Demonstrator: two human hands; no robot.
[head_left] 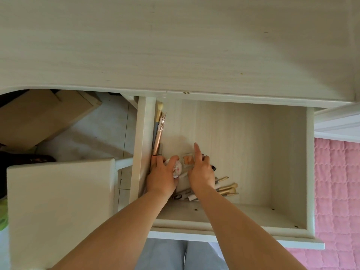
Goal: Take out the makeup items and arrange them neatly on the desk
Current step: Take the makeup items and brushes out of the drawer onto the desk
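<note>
The makeup items lie inside an open drawer [288,152] under the front edge of the tabletop [175,45], gathered in the drawer's front-left part. A round compact with a floral lid [176,169] sits near the left wall, and the left hand [161,178] grips it, fingers curled over its top and thumb beneath. Just to its right lies a small clear case with an orange-tan fill [188,160]. The right hand [201,170] is over this case, index finger stretched straight toward the back of the drawer, the other fingers curled at the case's right side; whether they actually pinch it cannot be told. A dark-tipped tube [213,168] pokes out from under that hand on its right.

Along the left wall a rose-gold tube with an ornate silver cap [158,137] lies lengthwise, beside a brush with a pale tip [159,108] pointing to the drawer's back corner. Toward the front of the drawer, several gold-ferruled brushes [227,189] fan out to the right from beneath the right wrist, and white pencil-like sticks [187,193] lie between the two wrists with a small dark ring [177,197] beside them.

Left of the drawer stands a white stool or chair seat [58,201], with a cardboard box [44,114] on the floor under the tabletop. A pink quilted cover [339,191] fills the right edge.
</note>
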